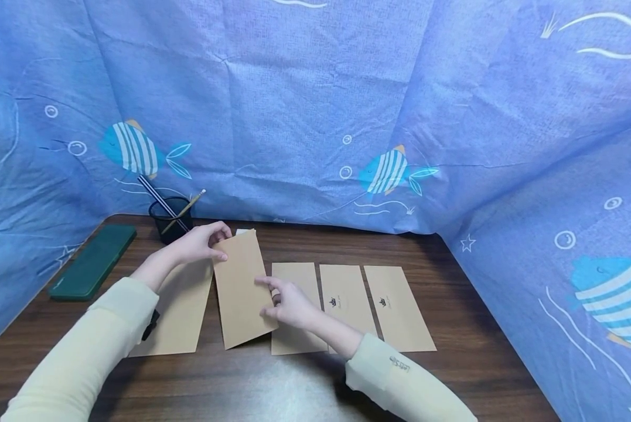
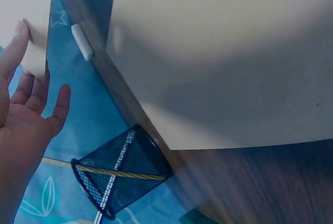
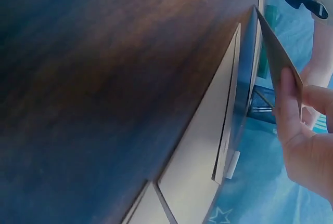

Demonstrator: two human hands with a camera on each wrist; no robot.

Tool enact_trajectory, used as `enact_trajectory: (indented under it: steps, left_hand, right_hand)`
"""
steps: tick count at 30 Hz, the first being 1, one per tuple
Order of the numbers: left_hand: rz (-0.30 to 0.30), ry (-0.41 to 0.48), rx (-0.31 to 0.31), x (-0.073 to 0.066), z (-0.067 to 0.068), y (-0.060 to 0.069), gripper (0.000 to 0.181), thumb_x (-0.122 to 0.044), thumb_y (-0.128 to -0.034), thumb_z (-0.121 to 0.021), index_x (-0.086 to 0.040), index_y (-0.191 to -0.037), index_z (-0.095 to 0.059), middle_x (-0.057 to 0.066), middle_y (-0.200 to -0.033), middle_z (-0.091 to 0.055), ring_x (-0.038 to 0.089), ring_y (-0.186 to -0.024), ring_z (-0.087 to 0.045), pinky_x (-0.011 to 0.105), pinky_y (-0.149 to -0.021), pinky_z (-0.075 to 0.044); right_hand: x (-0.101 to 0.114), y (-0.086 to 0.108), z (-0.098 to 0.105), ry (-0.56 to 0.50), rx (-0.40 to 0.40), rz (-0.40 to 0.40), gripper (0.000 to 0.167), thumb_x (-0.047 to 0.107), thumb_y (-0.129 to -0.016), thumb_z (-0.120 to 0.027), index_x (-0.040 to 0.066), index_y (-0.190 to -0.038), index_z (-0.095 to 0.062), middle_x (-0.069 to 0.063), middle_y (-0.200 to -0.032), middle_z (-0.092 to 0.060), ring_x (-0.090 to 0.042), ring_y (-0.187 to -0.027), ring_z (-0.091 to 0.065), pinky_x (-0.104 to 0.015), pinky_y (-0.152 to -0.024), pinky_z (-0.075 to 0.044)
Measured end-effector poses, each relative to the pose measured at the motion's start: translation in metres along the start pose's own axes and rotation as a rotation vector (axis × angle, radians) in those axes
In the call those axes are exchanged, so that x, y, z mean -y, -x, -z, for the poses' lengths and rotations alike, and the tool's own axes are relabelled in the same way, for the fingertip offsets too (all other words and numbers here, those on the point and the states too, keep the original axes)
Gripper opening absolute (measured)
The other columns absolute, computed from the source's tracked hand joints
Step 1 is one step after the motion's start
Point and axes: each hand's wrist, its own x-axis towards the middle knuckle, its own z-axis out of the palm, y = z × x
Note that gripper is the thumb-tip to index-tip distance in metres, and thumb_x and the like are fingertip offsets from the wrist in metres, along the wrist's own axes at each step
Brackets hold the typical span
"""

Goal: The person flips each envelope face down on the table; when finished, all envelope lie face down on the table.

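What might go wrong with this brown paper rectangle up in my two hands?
Your left hand looks close to the round black mesh pen cup and might knock it. The tilted brown paper rectangle could bend where your right hand grips its edge. Lowered here, it might overlap the flat brown paper rectangle on its right.

The left sleeve (image 1: 70, 357) is showing pale cream, softly creased cloth, ending in a wide, slightly greenish-white cuff (image 1: 128, 303). A small black piece (image 1: 150, 326) with a strap-like shape is jutting out beside that cuff. The right sleeve (image 1: 418, 387) is looking similarly pale, carrying small dark lettering (image 1: 399, 364) just behind its own wide cuff (image 1: 367, 366).
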Motion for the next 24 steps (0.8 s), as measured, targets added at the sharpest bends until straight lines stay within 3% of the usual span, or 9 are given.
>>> enact_trajectory:
  steps: [5,9,13,20,24]
  left_hand:
    - [-0.009,0.001,0.0,0.005,-0.008,-0.002,0.039,-0.01,-0.0726,-0.08,-0.006,-0.101,-0.054,0.005,-0.09,-0.059,0.02,-0.087,-0.054,0.038,-0.079,-0.043]
    - [-0.026,-0.029,0.002,0.006,-0.017,-0.004,0.027,-0.005,-0.0745,-0.077,-0.008,-0.093,-0.057,0.004,-0.088,-0.058,0.019,-0.084,-0.052,0.036,-0.077,-0.042]
    - [-0.05,-0.065,0.019,0.006,-0.024,-0.005,0.02,-0.006,-0.0761,-0.077,-0.009,-0.09,-0.062,0.003,-0.091,-0.059,0.019,-0.081,-0.05,0.035,-0.074,-0.041]
    - [-0.077,-0.078,0.087,0.006,-0.033,-0.002,0.03,-0.013,-0.0728,-0.08,-0.007,-0.098,-0.064,0.007,-0.101,-0.061,0.025,-0.094,-0.05,0.042,-0.083,-0.04]
    - [-0.104,-0.102,0.083,0.011,-0.04,0.0,0.036,-0.016,-0.0698,-0.082,-0.005,-0.099,-0.064,0.008,-0.101,-0.063,0.029,-0.099,-0.051,0.048,-0.09,-0.037]
  right_hand:
    - [-0.004,-0.002,-0.006,-0.035,0.074,-0.06,0.071,-0.006,-0.075,-0.073,0.007,-0.139,-0.044,-0.008,-0.102,-0.049,-0.013,-0.048,-0.057,-0.028,-0.046,-0.052]
    - [-0.008,-0.005,-0.009,0.149,0.101,-0.039,0.071,0.006,-0.074,-0.078,0.006,-0.137,-0.046,-0.004,-0.095,-0.054,-0.007,-0.056,-0.055,-0.022,-0.058,-0.051]
    - [-0.01,-0.007,-0.012,0.307,0.112,-0.016,0.073,0.015,-0.071,-0.082,0.007,-0.135,-0.048,0.002,-0.082,-0.057,-0.002,-0.066,-0.048,-0.015,-0.066,-0.043]
    - [-0.006,-0.004,-0.015,0.443,0.125,-0.065,0.077,0.026,-0.068,-0.085,0.011,-0.135,-0.05,0.008,-0.07,-0.053,-0.003,-0.062,-0.047,-0.018,-0.057,-0.04]
    - [-0.004,-0.004,-0.017,0.518,0.136,-0.083,0.078,0.031,-0.067,-0.084,0.013,-0.135,-0.049,0.01,-0.068,-0.053,-0.003,-0.062,-0.048,-0.019,-0.057,-0.04]
